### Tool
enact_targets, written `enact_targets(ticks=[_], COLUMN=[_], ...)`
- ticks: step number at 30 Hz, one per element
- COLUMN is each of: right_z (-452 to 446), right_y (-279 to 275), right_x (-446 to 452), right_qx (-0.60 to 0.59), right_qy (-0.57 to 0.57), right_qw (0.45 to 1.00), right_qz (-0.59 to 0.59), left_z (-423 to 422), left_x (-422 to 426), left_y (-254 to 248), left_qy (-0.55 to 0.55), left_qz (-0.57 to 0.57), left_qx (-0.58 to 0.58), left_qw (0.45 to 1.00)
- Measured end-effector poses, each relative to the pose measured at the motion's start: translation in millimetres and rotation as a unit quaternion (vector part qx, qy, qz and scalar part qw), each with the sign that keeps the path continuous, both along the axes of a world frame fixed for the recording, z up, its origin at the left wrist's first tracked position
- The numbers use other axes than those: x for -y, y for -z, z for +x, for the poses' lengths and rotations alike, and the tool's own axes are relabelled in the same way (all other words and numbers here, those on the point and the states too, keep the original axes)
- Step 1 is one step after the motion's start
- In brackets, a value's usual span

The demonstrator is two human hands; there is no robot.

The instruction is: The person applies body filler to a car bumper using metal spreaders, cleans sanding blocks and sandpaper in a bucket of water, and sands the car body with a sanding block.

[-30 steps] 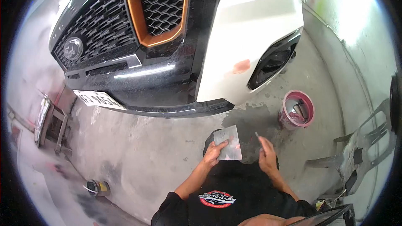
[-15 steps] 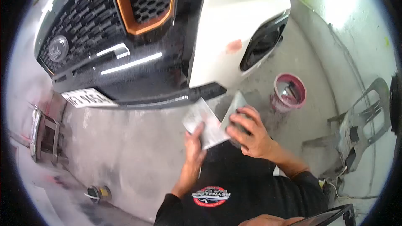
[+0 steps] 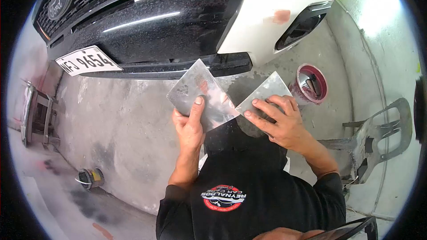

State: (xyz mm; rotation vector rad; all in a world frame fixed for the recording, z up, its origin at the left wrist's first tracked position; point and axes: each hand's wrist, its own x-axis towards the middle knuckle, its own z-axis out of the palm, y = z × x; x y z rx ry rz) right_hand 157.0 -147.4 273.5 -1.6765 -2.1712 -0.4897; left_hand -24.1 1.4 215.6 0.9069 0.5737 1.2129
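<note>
My left hand [image 3: 190, 126] grips a flat grey plate [image 3: 202, 91] with the thumb on top; pinkish smears mark its face. In my right hand [image 3: 284, 122] is a second, smaller grey plate [image 3: 271, 89], fingers spread over its surface. The corner of the smaller plate meets or overlaps the right edge of the larger one. Both are held above my lap. Ahead stands a car with a black bumper [image 3: 178, 31] and a white panel [image 3: 262, 9] bearing a reddish-pink patch [image 3: 281, 16].
A pink bucket [image 3: 321, 100] with items inside stands right of the car corner. A grey plastic chair [image 3: 360, 149] is at the right wall. On the left are a small can [image 3: 95, 178] and a worn stool [image 3: 33, 111].
My hands have come together, and the smaller plate in my right hand now lies turned flat beside the larger one. The view has shifted closer to the bumper's lower part.
</note>
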Motion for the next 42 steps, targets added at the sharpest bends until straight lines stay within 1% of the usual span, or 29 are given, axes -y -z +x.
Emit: enact_targets(ticks=[2,5,6,7,8,9,11,12,13,14,15,16,17,18,19,20,22,23,24,26,28,30,31,34,36,40,42], right_z=[1,2,1,1,2,1,1,1,0,2,4,4,3,1,-4,-3,0,1,2,5,6,10,11,13,15,15,17], right_y=[1,3,4,5,6,9,19,23,27,27,21,16,11,4,-15,-19,-22,-19,-18,-20,-22,-19,-18,-16,-15,-15,-11], right_x=[-5,-9,-10,-10,-11,-11,-8,-8,-6,-5,-6,-8,-14,-21,-30,-39,-56,-65,-71,-81,-88,-94,-95,-101,-104,-106,-111], right_qx=[0.082,0.114,0.114,0.104,0.096,0.098,0.090,0.099,0.085,0.070,0.027,0.029,-0.013,-0.056,-0.058,-0.056,0.024,0.052,0.052,0.093,0.107,0.154,0.156,0.152,0.148,0.170,0.169], right_qy=[0.014,0.001,0.000,-0.010,-0.018,-0.016,-0.030,-0.019,-0.026,-0.034,-0.039,-0.029,0.066,0.160,0.198,0.203,0.218,0.219,0.221,0.221,0.230,0.239,0.238,0.238,0.231,0.244,0.246], right_qw=[0.996,0.993,0.993,0.994,0.995,0.995,0.994,0.994,0.994,0.992,0.991,0.993,0.997,0.983,0.968,0.967,0.954,0.948,0.946,0.935,0.931,0.920,0.920,0.918,0.914,0.912,0.908], right_qz=[0.027,0.030,0.029,0.005,-0.019,-0.015,-0.055,-0.039,-0.067,-0.098,-0.122,-0.114,-0.023,0.067,0.142,0.144,0.207,0.227,0.230,0.262,0.263,0.269,0.268,0.278,0.299,0.282,0.293], left_z=[-1,-5,-5,-6,-7,-8,-5,-2,2,5,6,5,6,9,11,14,20,21,26,26,27,26,27,29,32,31,30], left_x=[-2,1,2,2,3,3,5,3,1,-4,-11,-19,-27,-29,-29,-27,-31,-19,-7,8,5,-2,-2,-1,2,-2,-1], left_y=[1,-2,-2,-1,0,1,5,9,17,26,36,45,53,62,73,89,165,170,173,173,175,176,176,176,181,186,183], left_qy=[0.005,0.009,0.011,0.011,0.014,0.019,0.015,0.009,-0.006,0.002,-0.024,-0.050,-0.029,-0.021,0.038,0.094,0.178,0.201,0.224,0.276,0.279,0.300,0.301,0.315,0.295,0.318,0.327], left_qz=[0.010,0.013,0.007,0.007,0.000,-0.004,0.011,0.023,0.015,0.029,-0.003,-0.037,-0.033,-0.029,-0.092,-0.156,-0.295,-0.292,-0.287,-0.291,-0.305,-0.320,-0.321,-0.297,-0.281,-0.279,-0.275], left_qx=[0.006,0.005,0.000,0.001,-0.023,-0.047,-0.049,-0.050,-0.059,-0.051,-0.030,-0.014,0.030,0.030,0.051,0.071,-0.001,-0.025,-0.048,-0.117,-0.118,-0.064,-0.061,-0.092,-0.108,-0.114,-0.093], left_qw=[1.000,1.000,1.000,1.000,1.000,0.999,0.999,0.998,0.998,0.998,0.999,0.998,0.999,0.999,0.994,0.981,0.939,0.935,0.930,0.909,0.903,0.896,0.896,0.897,0.907,0.899,0.899])
